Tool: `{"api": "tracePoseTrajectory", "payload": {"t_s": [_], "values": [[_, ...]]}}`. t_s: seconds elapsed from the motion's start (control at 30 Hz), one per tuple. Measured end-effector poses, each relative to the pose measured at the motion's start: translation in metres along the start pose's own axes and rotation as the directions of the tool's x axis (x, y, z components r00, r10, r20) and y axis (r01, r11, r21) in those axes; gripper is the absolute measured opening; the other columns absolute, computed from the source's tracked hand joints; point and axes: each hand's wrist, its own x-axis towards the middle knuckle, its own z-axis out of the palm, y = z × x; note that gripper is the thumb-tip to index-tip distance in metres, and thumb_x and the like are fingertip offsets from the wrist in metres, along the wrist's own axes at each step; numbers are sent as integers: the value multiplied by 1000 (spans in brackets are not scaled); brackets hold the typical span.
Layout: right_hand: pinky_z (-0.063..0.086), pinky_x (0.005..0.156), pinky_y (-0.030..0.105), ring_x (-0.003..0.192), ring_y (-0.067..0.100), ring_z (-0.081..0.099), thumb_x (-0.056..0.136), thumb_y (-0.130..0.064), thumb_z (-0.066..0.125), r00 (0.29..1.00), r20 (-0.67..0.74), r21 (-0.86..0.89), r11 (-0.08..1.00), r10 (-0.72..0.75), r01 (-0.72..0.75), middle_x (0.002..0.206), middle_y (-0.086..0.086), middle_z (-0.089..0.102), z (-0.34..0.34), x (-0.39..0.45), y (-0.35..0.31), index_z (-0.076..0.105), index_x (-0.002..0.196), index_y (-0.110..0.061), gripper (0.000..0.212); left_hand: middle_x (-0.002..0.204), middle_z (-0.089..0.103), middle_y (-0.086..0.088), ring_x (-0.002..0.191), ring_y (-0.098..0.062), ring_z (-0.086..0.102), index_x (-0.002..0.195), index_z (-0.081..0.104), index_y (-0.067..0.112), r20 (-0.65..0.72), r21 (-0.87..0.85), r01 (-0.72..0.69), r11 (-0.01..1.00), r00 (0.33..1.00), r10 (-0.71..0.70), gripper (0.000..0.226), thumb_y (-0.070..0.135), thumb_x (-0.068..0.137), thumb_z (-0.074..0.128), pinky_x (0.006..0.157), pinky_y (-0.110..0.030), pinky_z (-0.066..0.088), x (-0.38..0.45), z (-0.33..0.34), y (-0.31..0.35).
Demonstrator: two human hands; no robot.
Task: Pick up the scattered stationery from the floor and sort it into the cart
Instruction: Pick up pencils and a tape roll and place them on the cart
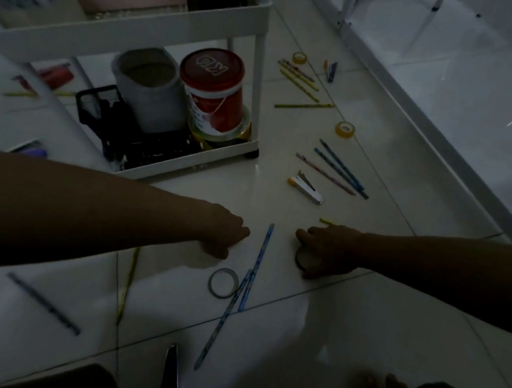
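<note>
On the dim tiled floor (378,162), scattered pencils (341,169) and tape are lying beside the cart (221,155) while a tape roll (304,258) is being pinched by the right hand (326,251), presumably for lifting, and the left hand (223,233) is being pressed flat, apparently for support.

The room is dim and the picture looks grey. Both hands — the left hand (225,235) and the right hand (327,252) — are so dark that their fingers are hard to make out. The white floor (282,171) shines a little near the cart (261,36), and a small bright glint sits on the tiles at the far right. The left side is blurry, most of all the top left corner. Straight lines bend near the edges — the lens is wide.
</note>
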Motion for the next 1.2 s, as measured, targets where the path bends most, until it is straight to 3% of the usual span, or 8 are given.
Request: {"api": "tracePoseTrajectory", "payload": {"t_s": [0.1, 0.23, 0.47, 0.57, 0.7, 0.83, 1.0, 1.2], "values": [[40, 102, 36, 129, 29, 43, 88, -61, 53, 999, -38, 62, 998, 27, -25, 151, 14, 30, -3, 2, 2, 3, 153, -13, 95, 154, 17, -19, 131, -34, 39, 151, 9, 9, 57, -10, -31, 999, 998, 31, 89, 56, 90, 53, 102, -38, 38, 1, 1, 14], [40, 79, 31, 115, 29, 53, 91, -56, 52, 984, -180, -26, 999, 22, -27, 146, 13, 35, -10, 2, 4, 7, 152, -13, 88, 159, -4, -17, 139, -36, 30, 152, -4, 11, 88, 20, -69, 997, 994, 67, 115, 69, 76, 61, 111, -42, 34, 4, 5, 18], [46, 86, 38, 118, 29, 49, 88, -46, 60, 894, -448, 9, 1000, 9, -5, 140, 12, 38, -49, 14, -5, 19, 147, -10, 80, 159, -7, -16, 139, -35, 28, 153, -5, 14, 101, 19, -84, 996, 992, 82, 119, 69, 73, 64, 111, -40, 31, 3, 2, 17], [49, 81, 39, 109, 29, 52, 87, -41, 63, 767, -641, 43, 997, -23, 66, 131, 12, 42, -69, 25, -15, 30, 142, -11, 70, 159, -3, -16, 138, -35, 30, 153, 0, 11, 59, -22, -60, 998, 996, 61, 106, 67, 81, 56, 109, -40, 32, 0, -2, 12], [51, 70, 38, 98, 30, 55, 88, -36, 61, 508, -860, 47, 982, -55, 185, 121, 15, 49, -106, 34, -30, 43, 136, -7, 59, 152, 19, -19, 129, -36, 35, 149, 16, 8, -169, -32, -19, 999, 985, 13, 79, 55, 93, 46, 104, -42, 33, -7, -7, -16], [47, 74, 30, 100, 28, 53, 90, -33, 60, 255, -966, 35, 962, -36, 270, 124, 18, 51, -152, 35, -50, 46, 136, -4, 57, 156, 6, -23, 142, -41, 14, 151, 9, 5, -337, 68, 187, 980, 929, -154, 75, 45, 97, 42, 113, -51, 21, -18, -5, -59], [39, 85, 34, 100, 26, 46, 86, -30, 64, -13, -998, -58, 973, -56, 222, 120, 18, 59, -208, 33, -71, 54, 129, 0, 53, 158, -4, -21, 145, -39, 1, 152, 6, 6, -410, -36, 333, 942, 855, -318, 79, 38, 93, 49, 116, -48, 14, -39, 4, -98], [40, 80, 37, 89, 30, 53, 89, -36, 57, -95, -995, -4, 978, 16, 207, 116, 11, 63, -257, 35, -90, 59, 123, -3, 47, 154, 14, -18, 138, -36, 22, 150, 8, 4, -266, -136, 343, 930, 891, -368, 85, 39, 90, 57, 111, -48, 25, -44, 29, -106]]}}
